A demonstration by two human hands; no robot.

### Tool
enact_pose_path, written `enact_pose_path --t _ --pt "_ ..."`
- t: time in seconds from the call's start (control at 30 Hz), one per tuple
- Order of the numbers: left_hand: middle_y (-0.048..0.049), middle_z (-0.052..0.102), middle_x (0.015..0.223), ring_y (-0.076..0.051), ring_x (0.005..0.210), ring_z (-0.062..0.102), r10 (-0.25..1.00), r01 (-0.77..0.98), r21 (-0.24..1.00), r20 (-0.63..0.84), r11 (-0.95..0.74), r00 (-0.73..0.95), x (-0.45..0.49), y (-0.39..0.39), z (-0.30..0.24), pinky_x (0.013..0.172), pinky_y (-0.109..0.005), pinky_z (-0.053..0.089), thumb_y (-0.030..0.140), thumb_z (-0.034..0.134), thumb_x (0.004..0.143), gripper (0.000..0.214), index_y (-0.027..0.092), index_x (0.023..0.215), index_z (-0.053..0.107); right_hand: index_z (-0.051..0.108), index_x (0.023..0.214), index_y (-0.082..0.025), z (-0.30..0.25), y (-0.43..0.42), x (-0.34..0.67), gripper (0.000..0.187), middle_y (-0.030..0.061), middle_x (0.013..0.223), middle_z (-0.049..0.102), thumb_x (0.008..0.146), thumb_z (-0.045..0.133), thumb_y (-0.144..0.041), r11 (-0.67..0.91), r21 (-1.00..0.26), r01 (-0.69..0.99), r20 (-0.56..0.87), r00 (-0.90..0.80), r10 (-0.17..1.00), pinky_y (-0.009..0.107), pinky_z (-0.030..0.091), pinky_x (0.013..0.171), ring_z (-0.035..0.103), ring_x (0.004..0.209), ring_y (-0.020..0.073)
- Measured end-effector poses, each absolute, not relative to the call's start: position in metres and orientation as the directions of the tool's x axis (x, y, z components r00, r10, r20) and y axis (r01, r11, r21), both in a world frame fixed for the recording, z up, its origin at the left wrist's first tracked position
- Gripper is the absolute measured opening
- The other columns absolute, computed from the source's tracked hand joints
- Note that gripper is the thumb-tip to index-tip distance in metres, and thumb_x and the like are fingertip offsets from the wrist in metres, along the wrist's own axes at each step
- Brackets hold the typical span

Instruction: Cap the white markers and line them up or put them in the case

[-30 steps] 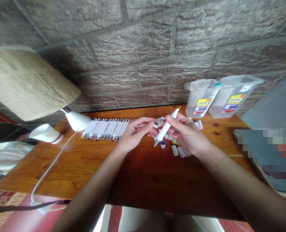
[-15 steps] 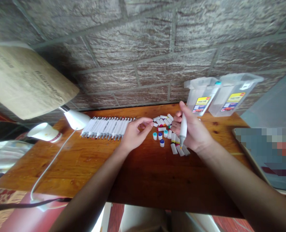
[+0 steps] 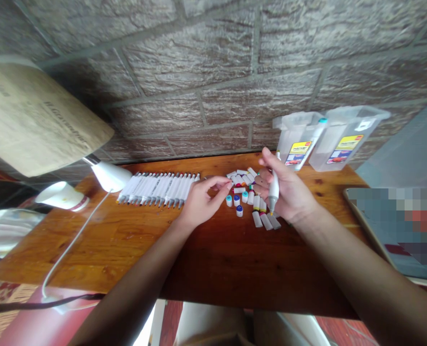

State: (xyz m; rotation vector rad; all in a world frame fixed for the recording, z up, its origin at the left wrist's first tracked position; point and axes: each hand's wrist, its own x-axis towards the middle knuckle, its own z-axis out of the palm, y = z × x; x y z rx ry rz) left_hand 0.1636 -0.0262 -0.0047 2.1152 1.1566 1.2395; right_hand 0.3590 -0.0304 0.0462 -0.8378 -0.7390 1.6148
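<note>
My right hand [image 3: 289, 187] is closed around a white marker [image 3: 274, 187]. The marker's grey end with a bare orange-yellow tip points down toward me. Under and beside this hand lie loose marker caps [image 3: 257, 219], white with coloured ends; a few with blue and turquoise tops [image 3: 245, 197] stand upright. My left hand [image 3: 204, 202] hovers just left of the caps, thumb and forefinger brought together near the heap. Whatever is in that pinch, if anything, is too small to make out. Left of it, a row of uncapped white markers [image 3: 156, 188] lies side by side, partly hidden by the hand.
Two clear plastic boxes [image 3: 338, 149] stand against the brick wall, with a turquoise-topped marker [image 3: 312, 142] between them. A tablet-like device [image 3: 386, 240] lies at right. A lamp [image 3: 108, 175] with its cord [image 3: 78, 235] and a tipped paper cup [image 3: 62, 196] are at left.
The view has shifted slightly. The marker in my right hand has turned a little, and its upper end now shows above the fingers. My left hand has hardly moved.
</note>
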Motion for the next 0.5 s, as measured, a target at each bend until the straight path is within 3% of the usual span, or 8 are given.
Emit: enact_pose_path --t 0.3,0.4,0.5 --pt "-0.0055 0.078 0.093 -0.017 0.085 0.071 0.742 0.452 0.595 0.597 -0.664 0.304 0.165 -0.031 -0.001 0.082 -0.028 0.052 0.031 0.063 0.096 0.017 0.018 0.096 0.074 0.054 0.068 -0.023 0.042 -0.031 0.360 0.051 -0.0109 0.042 0.033 0.064 0.086 -0.062 -0.180 -0.885 -0.430 -0.149 -0.106 0.983 0.025 0.021 0.039 0.024 0.039 0.0063" --pt "-0.0055 0.077 0.092 -0.017 0.084 0.070 0.703 0.422 0.567 0.628 -0.708 0.335 0.166 -0.030 -0.002 0.081 -0.029 0.051 0.028 0.064 0.095 0.013 0.019 0.096 0.074 0.060 0.066 -0.021 0.043 -0.030 0.374 0.050 -0.0090 0.043 0.035 0.068 0.081 -0.066 -0.109 -0.987 -0.116 -0.092 -0.147 0.985 0.025 0.023 0.042 0.029 0.041 0.0071" --pt "-0.0051 0.077 0.090 -0.016 0.082 0.069 0.697 0.424 0.559 0.634 -0.712 0.335 0.167 -0.029 -0.003 0.080 -0.029 0.050 0.027 0.064 0.095 0.013 0.019 0.095 0.073 0.064 0.063 -0.020 0.045 -0.028 0.394 0.046 -0.0055 0.046 0.044 0.074 0.077 -0.062 -0.044 -0.929 0.368 -0.167 -0.308 0.937 0.026 0.025 0.045 0.037 0.044 0.0086"
